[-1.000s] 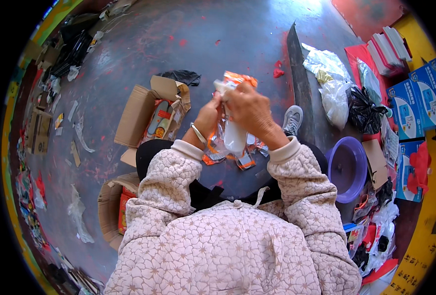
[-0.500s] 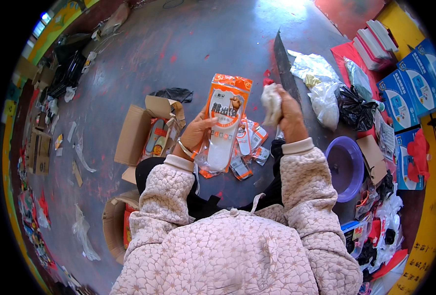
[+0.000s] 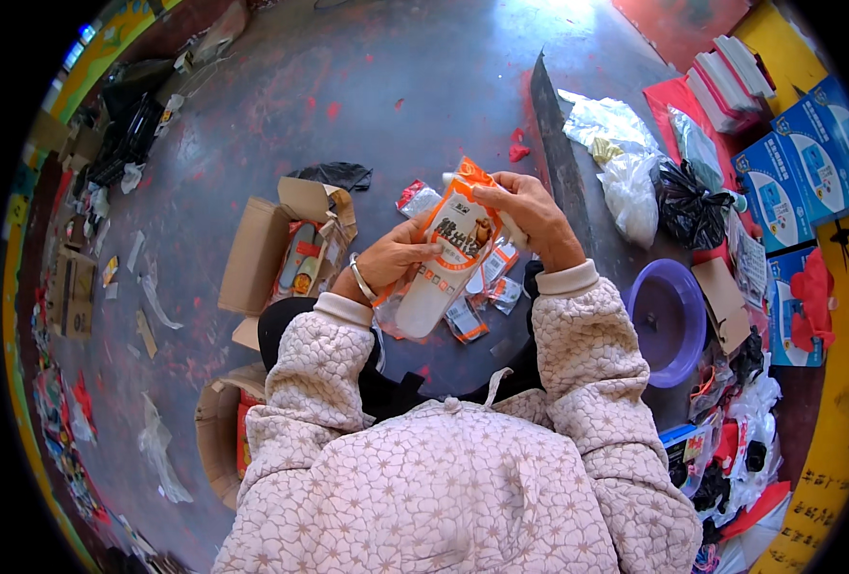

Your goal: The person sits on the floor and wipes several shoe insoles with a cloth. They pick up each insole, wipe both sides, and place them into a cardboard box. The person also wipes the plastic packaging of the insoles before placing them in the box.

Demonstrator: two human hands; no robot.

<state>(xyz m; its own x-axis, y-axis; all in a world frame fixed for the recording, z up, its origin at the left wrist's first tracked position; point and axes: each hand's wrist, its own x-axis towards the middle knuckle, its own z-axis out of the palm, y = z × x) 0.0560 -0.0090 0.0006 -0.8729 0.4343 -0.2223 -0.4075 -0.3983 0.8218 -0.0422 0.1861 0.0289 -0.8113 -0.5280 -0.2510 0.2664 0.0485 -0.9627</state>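
Observation:
Tilted in front of me is a flat plastic packet (image 3: 448,253), with an orange and white printed top and a long, pale sole-shaped lower part. My left hand (image 3: 396,256) is closed on its left side, thumb across the front. At the packet's upper right edge, the thumb of my right hand (image 3: 536,215) presses on the front, its fingers behind. A strip of whitish cloth (image 3: 513,231) shows beneath that hand, mostly hidden by hand and packet. Below lie several smaller orange and white packets (image 3: 466,319) on the floor.
An open cardboard box (image 3: 252,253) with packaged goods stands to the left, a second box (image 3: 216,435) nearer me. A purple basin (image 3: 669,320) is at right, near plastic bags (image 3: 625,182), a black bag (image 3: 690,206) and blue boxes (image 3: 779,196). A dark upright strip (image 3: 558,143) stands ahead.
My right hand has moved left with the whitish cloth and now grips the packet's top. The packet has come lower and tilts further right. A small red and silver packet shows behind it.

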